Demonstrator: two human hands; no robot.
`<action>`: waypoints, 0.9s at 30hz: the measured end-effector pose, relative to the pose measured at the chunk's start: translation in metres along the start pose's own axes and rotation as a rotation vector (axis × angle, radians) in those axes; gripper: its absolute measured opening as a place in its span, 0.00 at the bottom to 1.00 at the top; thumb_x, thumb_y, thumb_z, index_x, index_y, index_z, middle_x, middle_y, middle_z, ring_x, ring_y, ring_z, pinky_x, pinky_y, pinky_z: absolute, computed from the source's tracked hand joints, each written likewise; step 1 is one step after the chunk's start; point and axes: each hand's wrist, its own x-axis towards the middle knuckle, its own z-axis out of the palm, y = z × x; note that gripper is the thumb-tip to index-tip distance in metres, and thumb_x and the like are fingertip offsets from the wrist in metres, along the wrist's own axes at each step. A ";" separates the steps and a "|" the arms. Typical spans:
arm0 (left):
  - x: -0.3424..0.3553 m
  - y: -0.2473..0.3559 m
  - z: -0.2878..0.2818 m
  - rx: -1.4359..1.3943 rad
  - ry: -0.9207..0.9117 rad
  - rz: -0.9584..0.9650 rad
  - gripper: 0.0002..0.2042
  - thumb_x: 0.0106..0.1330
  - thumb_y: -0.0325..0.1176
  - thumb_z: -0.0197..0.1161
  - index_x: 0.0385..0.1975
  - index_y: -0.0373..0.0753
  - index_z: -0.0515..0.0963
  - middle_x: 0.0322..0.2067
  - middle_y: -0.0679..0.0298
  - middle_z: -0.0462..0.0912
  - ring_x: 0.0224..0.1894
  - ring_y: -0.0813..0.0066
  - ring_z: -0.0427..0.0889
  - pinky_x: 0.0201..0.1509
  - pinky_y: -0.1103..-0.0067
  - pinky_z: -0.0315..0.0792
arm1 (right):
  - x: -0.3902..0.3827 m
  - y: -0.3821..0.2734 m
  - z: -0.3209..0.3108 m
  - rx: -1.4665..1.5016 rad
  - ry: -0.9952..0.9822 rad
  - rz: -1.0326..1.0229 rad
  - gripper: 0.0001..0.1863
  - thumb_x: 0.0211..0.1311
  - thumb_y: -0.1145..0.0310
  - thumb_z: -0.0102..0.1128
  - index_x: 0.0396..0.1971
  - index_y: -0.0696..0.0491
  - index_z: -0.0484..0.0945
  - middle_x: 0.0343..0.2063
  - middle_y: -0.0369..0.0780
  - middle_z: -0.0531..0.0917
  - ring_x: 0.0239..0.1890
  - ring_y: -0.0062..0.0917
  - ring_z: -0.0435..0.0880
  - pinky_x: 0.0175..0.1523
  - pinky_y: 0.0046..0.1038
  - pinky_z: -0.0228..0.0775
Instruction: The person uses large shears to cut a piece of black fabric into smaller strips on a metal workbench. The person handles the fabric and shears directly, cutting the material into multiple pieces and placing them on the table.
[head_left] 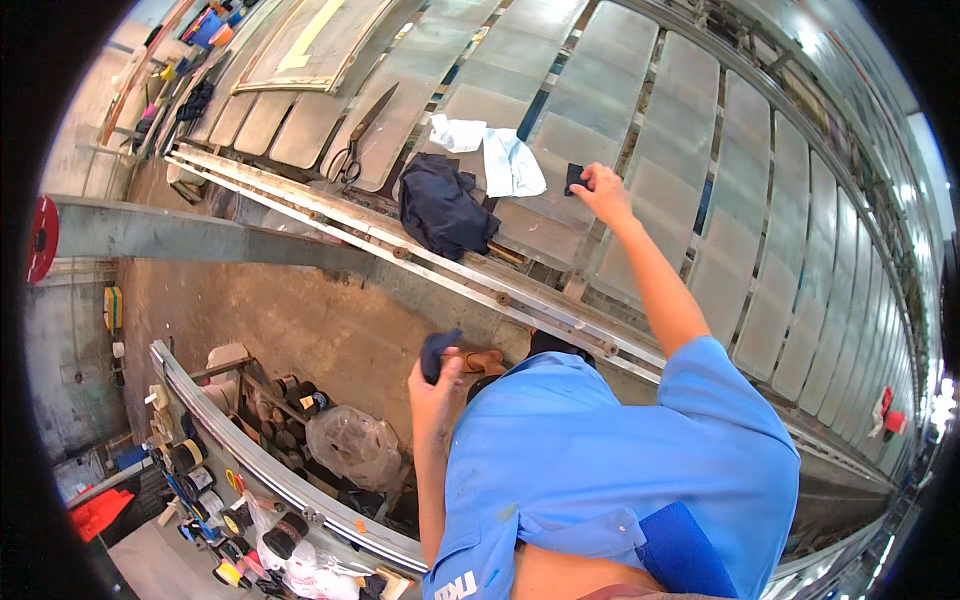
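- At the right hand [600, 188], I see fingertips touching the right edge of a small dark piece [575, 181]; I can't tell whether they pinch it or only press it down.
- From my view, that piece lies just left of those fingertips, flat on a pale panel [607, 75], its longer side running roughly away from the body, so the fingers meet it from the side.
- My right hand is plainly the nearer one; the left hand [430, 395] is well apart, on the near side of the rail [455, 279], gripping a dark cloth [437, 354] between fingers and thumb.
- Left of the small piece, and apart from it, I have a white cloth [513, 166], then a crumpled dark heap [440, 208] nearer the rail.
- Farther left, scissors [352, 158] lie with blades pointing away from the body.
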 end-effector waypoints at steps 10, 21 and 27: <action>0.045 -0.067 -0.026 -0.879 -0.402 -0.486 0.25 0.76 0.51 0.45 0.56 0.34 0.71 0.30 0.59 0.79 0.29 0.67 0.80 0.42 0.66 0.78 | -0.008 -0.015 0.022 0.647 -0.006 0.032 0.11 0.63 0.62 0.65 0.34 0.55 0.80 0.35 0.36 0.83 0.38 0.22 0.80 0.45 0.29 0.73; 0.072 -0.050 -0.002 -0.728 -0.094 -0.409 0.12 0.73 0.38 0.57 0.46 0.35 0.73 0.19 0.72 0.65 0.20 0.80 0.63 0.31 0.75 0.70 | 0.022 -0.097 0.066 0.367 -0.248 0.034 0.18 0.61 0.55 0.67 0.38 0.56 0.80 0.35 0.40 0.86 0.37 0.24 0.84 0.45 0.26 0.74; 0.030 -0.088 -0.049 -0.817 0.052 -0.418 0.12 0.73 0.38 0.57 0.47 0.37 0.75 0.20 0.72 0.68 0.20 0.82 0.64 0.30 0.79 0.66 | 0.060 -0.083 0.091 -0.044 -0.077 -0.304 0.15 0.57 0.54 0.69 0.33 0.51 0.83 0.33 0.42 0.85 0.35 0.36 0.83 0.46 0.31 0.74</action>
